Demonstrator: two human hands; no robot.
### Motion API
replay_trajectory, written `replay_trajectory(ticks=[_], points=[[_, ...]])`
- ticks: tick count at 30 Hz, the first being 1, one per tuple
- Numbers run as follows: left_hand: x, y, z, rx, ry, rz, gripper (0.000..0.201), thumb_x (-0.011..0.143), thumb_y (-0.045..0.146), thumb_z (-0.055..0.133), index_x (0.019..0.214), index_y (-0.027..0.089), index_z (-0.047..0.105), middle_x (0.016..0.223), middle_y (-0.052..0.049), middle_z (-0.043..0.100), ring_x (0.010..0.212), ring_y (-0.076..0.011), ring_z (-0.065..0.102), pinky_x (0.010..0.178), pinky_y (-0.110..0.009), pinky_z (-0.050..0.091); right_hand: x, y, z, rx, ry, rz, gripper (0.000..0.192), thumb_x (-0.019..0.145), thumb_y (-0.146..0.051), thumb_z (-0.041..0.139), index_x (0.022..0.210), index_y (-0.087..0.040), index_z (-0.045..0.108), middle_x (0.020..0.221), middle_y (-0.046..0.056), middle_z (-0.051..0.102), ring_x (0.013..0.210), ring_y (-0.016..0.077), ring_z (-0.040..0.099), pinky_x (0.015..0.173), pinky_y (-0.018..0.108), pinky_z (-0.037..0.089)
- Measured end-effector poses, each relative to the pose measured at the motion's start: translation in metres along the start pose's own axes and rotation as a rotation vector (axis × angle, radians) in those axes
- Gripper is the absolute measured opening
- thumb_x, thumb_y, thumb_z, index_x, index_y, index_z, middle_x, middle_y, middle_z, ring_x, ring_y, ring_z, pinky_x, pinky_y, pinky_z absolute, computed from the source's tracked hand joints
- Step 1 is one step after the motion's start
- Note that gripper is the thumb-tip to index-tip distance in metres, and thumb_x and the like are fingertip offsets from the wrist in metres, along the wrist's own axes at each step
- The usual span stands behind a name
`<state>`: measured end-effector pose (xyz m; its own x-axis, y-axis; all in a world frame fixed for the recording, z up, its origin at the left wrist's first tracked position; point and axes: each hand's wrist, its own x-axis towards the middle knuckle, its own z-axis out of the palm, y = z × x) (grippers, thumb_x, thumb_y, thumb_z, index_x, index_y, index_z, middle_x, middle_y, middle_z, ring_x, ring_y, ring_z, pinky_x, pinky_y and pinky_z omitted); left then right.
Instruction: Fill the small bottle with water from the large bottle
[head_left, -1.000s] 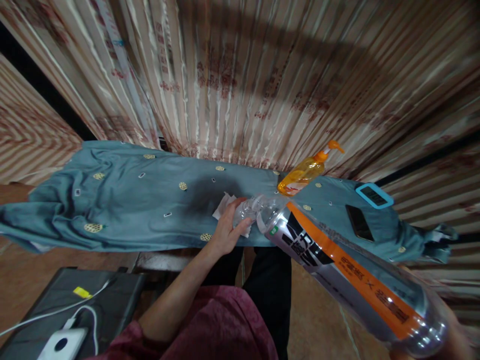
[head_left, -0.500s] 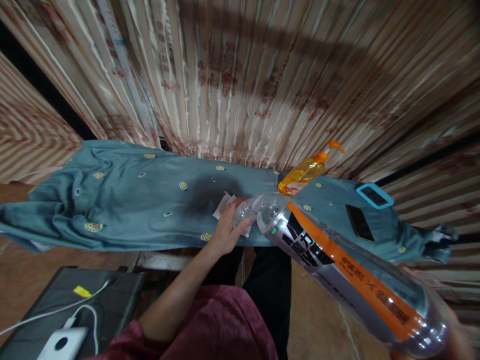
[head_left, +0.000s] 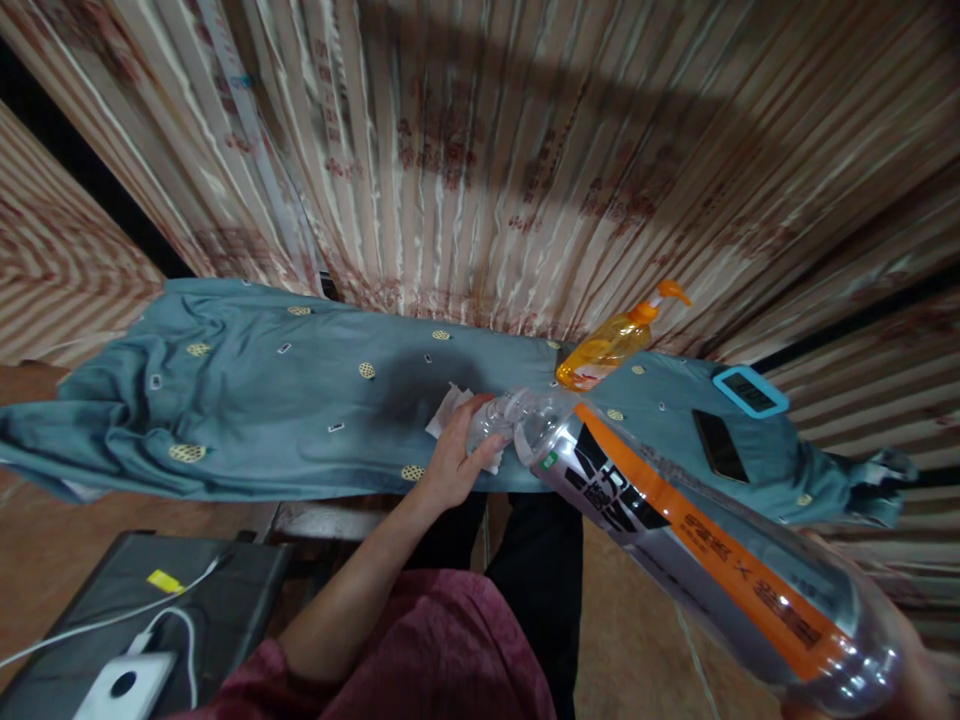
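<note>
My left hand (head_left: 454, 462) is wrapped round a small clear plastic bottle (head_left: 491, 422) above the cloth-covered table. White tissue (head_left: 446, 408) lies beneath that bottle. At the lower right, my right hand (head_left: 911, 665) grips the base end of a large clear bottle (head_left: 697, 545) with an orange, black and silver label. The large bottle is tilted, its neck pointing left towards the small bottle's mouth. Whether the two mouths touch, and whether liquid flows, I cannot tell. Behind them stands a pump bottle (head_left: 604, 350) of orange liquid.
A blue-green patterned cloth (head_left: 262, 420) covers the narrow table. On its right are a dark phone (head_left: 720, 445) and a blue-framed digital timer (head_left: 750, 391). A white device (head_left: 131, 688) with a cable rests on a dark surface (head_left: 240, 590) at lower left. Striped curtains (head_left: 480, 180) hang behind.
</note>
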<state>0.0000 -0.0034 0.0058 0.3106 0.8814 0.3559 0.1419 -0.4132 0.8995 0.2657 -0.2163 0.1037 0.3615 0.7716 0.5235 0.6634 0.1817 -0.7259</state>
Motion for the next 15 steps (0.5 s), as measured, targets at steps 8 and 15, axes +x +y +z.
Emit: replay_trajectory(ticks=[8, 15], points=[[0.000, -0.002, 0.001, -0.007, 0.000, 0.025, 0.056, 0.094, 0.054, 0.048, 0.135, 0.016, 0.044, 0.135, -0.015, 0.056, 0.125, -0.0290, 0.053, 0.107, -0.045, 0.042, 0.024, -0.024, 0.017, -0.007, 0.018, 0.126, 0.094, 0.047, -0.056, 0.088, 0.133, -0.035, 0.057, 0.133, 0.010, 0.052, 0.123, 0.0460, 0.047, 0.076, 0.057, 0.057], [0.000, -0.003, 0.001, -0.003, 0.009, 0.027, 0.056, 0.093, 0.055, 0.049, 0.135, 0.017, 0.044, 0.134, -0.015, 0.056, 0.125, -0.0291, 0.054, 0.107, -0.046, 0.042, 0.012, -0.015, 0.011, -0.055, -0.015, 0.117, 0.093, 0.048, -0.058, 0.087, 0.133, -0.037, 0.057, 0.131, 0.009, 0.055, 0.119, 0.0463, 0.049, 0.071, 0.058, 0.056]])
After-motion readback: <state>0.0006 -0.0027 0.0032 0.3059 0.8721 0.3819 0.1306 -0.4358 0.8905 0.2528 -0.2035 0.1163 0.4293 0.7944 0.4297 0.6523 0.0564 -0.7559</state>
